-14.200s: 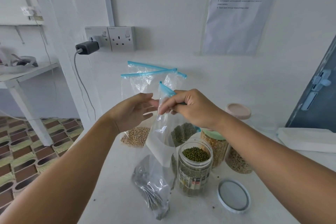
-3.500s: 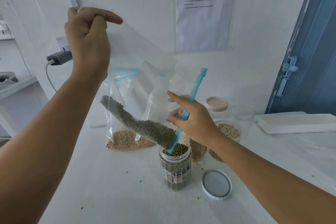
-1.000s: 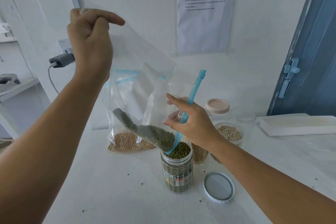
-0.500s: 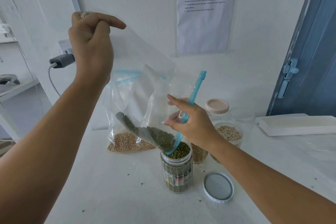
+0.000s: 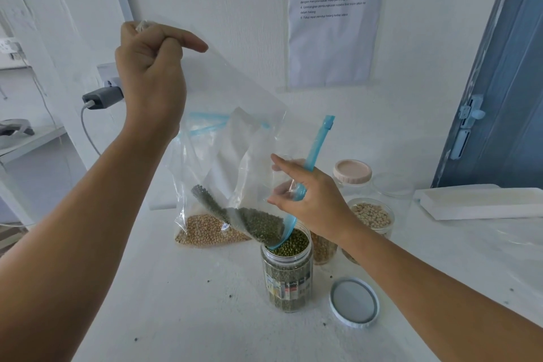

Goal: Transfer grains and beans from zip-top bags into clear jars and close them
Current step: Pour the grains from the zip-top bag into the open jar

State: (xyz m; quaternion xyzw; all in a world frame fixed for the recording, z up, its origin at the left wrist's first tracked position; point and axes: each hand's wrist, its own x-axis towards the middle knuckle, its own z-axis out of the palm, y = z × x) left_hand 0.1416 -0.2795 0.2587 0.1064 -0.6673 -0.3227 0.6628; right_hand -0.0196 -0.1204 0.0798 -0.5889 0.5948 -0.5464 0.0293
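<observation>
The left hand (image 5: 150, 73) is raised high, forearm slanting up from the lower left, its grip pinched on the bottom corner of a clear bag (image 5: 235, 138) so the bag hangs tilted, mouth down. The right hand (image 5: 311, 200) reaches in from the lower right at jar height; its thumb and fingers grip the bag's blue zip strip (image 5: 318, 141) near the mouth, with the index finger stretched out over the plastic. Green beans (image 5: 258, 225) lie heaped in the low corner of the bag, right at the rim of an open jar (image 5: 286, 273) that stands on the white surface (image 5: 191, 303) and is filled nearly to the top with the same beans. One loose lid (image 5: 354, 301) lies flat just right of that jar. Behind it stand three more jars: one with tan grains (image 5: 371, 217), one partly hidden behind the right wrist, and one capped with a pink lid (image 5: 354, 171). A second bag, holding yellow beans (image 5: 205, 232), leans at the wall behind the first, and the zip strips there hint at another behind it.
</observation>
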